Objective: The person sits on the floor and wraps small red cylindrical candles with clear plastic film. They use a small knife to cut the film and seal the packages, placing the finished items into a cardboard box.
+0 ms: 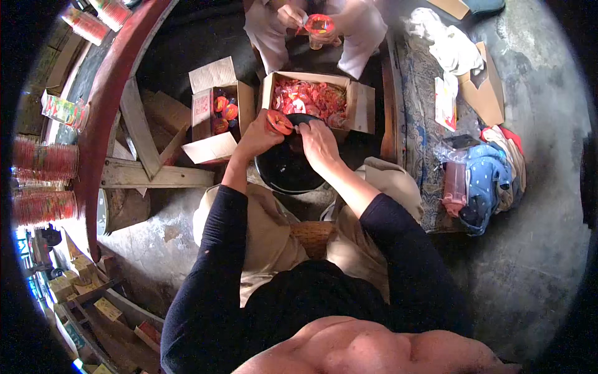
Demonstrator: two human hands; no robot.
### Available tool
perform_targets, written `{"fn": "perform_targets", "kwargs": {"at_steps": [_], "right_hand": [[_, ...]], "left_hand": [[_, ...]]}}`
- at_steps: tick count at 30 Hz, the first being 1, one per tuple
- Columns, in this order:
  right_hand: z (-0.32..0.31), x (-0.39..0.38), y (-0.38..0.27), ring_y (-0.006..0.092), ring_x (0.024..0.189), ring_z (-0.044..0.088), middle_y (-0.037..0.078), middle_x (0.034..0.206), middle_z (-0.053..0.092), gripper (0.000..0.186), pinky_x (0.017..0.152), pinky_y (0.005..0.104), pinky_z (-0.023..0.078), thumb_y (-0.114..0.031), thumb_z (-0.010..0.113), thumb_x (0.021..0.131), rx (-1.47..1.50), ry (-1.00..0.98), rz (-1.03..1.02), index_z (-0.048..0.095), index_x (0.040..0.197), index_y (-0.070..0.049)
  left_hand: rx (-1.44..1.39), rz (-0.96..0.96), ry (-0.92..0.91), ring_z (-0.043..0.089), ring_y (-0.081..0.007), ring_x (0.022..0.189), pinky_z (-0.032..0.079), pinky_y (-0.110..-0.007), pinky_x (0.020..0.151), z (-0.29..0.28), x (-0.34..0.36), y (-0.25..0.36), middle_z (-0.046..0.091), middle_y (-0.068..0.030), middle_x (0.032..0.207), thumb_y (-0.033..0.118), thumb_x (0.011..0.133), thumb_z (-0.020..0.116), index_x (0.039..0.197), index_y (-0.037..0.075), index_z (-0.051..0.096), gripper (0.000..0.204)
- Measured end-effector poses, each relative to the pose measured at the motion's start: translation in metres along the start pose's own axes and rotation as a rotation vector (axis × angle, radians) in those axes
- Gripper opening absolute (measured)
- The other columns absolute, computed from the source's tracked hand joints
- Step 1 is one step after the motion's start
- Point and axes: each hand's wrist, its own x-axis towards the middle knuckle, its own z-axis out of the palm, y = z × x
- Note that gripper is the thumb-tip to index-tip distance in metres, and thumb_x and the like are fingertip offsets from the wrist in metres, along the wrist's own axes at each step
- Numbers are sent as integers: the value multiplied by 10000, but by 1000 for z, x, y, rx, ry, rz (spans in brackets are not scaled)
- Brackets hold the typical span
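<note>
My left hand [256, 134] is closed around a small cup with a red printed lid [280, 123], tilted so that its round top shows. Close by on the right, my right hand [319, 143] has its fingers pinched together at a small pale bit near the lid's edge; what it is cannot be made out. Both hands are over the far rim of a black bucket [288, 176] between my knees. Just beyond stands an open cardboard box [268, 93] heaped with red printed plastic pieces [308, 100]. To its left, another open carton [200, 112] holds several red-topped round things [230, 111].
Opposite me, a seated person's hand [291, 16] works on a clear cup with a red lid [319, 26]. A wooden bench frame [156, 174] stands left, with stacked red-printed cups [45, 209] beyond. At right, a patterned mat [418, 124] bears cloth, cartons and a blue bag [484, 177].
</note>
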Motion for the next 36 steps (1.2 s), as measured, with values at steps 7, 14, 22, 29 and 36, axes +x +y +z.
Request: {"fn": "perform_targets", "kwargs": {"at_steps": [7,14,22,29,36], "right_hand": [[-8,-4,4,325,842,623,165,831,605,117,726,414,515,-75,553,854,12,-33,29,633,912,-13],[-3,-8,3,279,817,591,129,811,577,149,725,399,480,-148,510,903,-62,-72,26,609,873,-41],[4,-6,-2,271,811,581,112,817,575,158,709,397,471,-191,539,904,-164,18,-18,605,861,-54],[-9,-2,5,348,859,620,206,873,615,140,759,431,515,-75,511,886,9,-126,82,604,944,12],[-14,-5,3,330,839,628,178,861,617,138,743,420,516,-85,517,875,-4,-188,97,608,930,2]], "left_hand": [[222,126,74,606,-403,1004,485,-464,879,1,3,-2,650,-181,1044,293,644,763,1191,78,489,648],[240,156,122,641,-370,949,510,-427,840,4,6,-5,669,-164,995,223,658,763,1152,70,508,577],[-257,28,-171,634,-129,929,493,-280,854,5,5,-11,674,-78,970,96,663,794,1036,15,559,448],[-75,84,-18,639,-178,969,490,-313,877,-2,0,15,667,-103,1026,149,667,809,1092,21,557,510],[-25,152,58,630,-350,1040,491,-407,898,7,1,8,663,-175,1052,219,663,792,1118,33,543,550]]}}
